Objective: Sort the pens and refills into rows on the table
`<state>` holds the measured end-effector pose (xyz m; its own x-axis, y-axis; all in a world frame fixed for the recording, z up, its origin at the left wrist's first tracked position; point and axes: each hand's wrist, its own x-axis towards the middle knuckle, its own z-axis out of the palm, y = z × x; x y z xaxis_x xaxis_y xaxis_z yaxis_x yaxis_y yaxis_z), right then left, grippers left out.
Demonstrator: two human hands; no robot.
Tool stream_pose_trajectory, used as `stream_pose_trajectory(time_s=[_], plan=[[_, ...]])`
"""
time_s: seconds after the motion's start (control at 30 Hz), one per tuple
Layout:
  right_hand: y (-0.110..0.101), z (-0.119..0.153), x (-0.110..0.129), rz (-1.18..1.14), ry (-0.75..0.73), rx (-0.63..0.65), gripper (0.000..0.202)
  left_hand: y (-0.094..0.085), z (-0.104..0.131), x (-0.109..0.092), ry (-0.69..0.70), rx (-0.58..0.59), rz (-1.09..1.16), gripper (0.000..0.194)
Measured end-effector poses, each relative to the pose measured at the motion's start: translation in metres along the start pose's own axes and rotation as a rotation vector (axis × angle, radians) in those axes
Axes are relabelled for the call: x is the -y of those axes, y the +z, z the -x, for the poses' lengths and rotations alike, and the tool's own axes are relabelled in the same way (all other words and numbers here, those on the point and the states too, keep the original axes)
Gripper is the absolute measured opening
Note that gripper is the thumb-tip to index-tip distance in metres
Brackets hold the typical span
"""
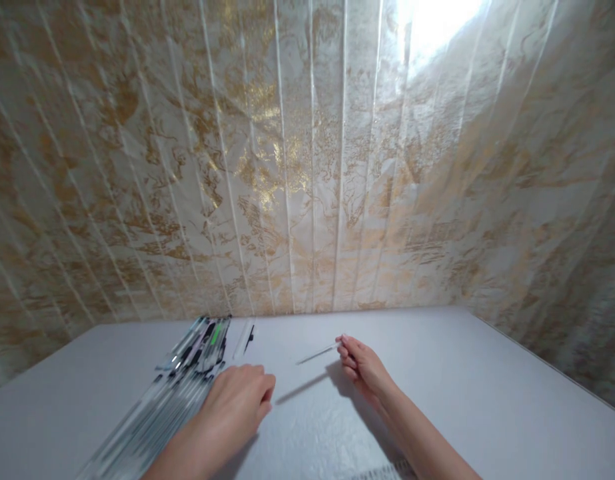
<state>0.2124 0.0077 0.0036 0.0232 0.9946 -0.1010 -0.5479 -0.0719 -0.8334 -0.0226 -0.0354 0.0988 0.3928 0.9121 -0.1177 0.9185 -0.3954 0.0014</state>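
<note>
Left hand curls, right hand pinches rod (slender, straight)

head-worn view, facing forward and down, close above both hands

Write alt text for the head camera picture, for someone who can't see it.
A person's right hand holds a thin stick above a white table. The left hand is loosely curled beside a bundle of long clear rods, with a pile of pen-like pieces beyond. Behind stands a shiny, gold-patterned backdrop.
</note>
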Motion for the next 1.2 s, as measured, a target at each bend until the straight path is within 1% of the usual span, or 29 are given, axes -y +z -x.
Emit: stream_pose_trajectory(time_s=[0.07, 0.17, 0.23, 0.3, 0.33, 0.47, 0.6, 0.7, 0.77, 0.9, 1.03, 1.1, 1.2], plan=[[-0.002, 0.000, 0.004, 0.056, 0.015, 0.003, 0.044, -0.001, 0.000, -0.002, -0.019, -0.013, 0.042, 0.012], [0.006, 0.005, 0.000, 0.097, 0.066, 0.053, 0.047, -0.004, -0.004, -0.010, -0.039, -0.077, 0.166, 0.024], [0.015, 0.010, -0.006, 0.089, 0.091, 0.094, 0.048, -0.004, -0.011, -0.017, -0.009, -0.120, 0.199, 0.022], [0.022, 0.014, -0.011, 0.070, 0.111, 0.126, 0.048, -0.003, -0.017, -0.021, 0.035, -0.140, 0.176, 0.016], [0.024, 0.015, -0.013, 0.056, 0.119, 0.135, 0.047, -0.003, -0.020, -0.022, 0.054, -0.141, 0.157, 0.017], [0.026, 0.019, -0.014, 0.011, 0.127, 0.136, 0.047, -0.003, -0.027, -0.026, 0.092, -0.139, 0.101, 0.014], [0.022, 0.016, -0.013, -0.003, 0.107, 0.114, 0.045, -0.003, -0.025, -0.033, 0.062, -0.084, 0.062, 0.017], [0.018, 0.014, -0.010, 0.032, 0.081, 0.069, 0.046, 0.002, -0.019, -0.037, 0.063, -0.026, 0.011, 0.019], [0.016, 0.013, -0.009, 0.094, 0.082, 0.066, 0.048, 0.008, -0.015, -0.038, 0.083, -0.028, 0.038, 0.019], [0.022, 0.013, -0.011, 0.178, 0.109, 0.103, 0.052, 0.019, -0.016, -0.035, 0.074, -0.043, 0.152, 0.021], [0.029, 0.004, -0.015, 0.221, 0.101, 0.123, 0.051, 0.021, -0.020, -0.029, 0.027, -0.031, 0.151, 0.026], [0.029, -0.006, -0.012, 0.297, 0.055, 0.091, 0.051, 0.019, -0.019, -0.022, 0.021, 0.006, 0.140, 0.026], [0.024, -0.030, 0.000, 0.433, -0.054, -0.024, 0.051, 0.014, -0.018, -0.006, 0.011, 0.083, 0.078, 0.025]])
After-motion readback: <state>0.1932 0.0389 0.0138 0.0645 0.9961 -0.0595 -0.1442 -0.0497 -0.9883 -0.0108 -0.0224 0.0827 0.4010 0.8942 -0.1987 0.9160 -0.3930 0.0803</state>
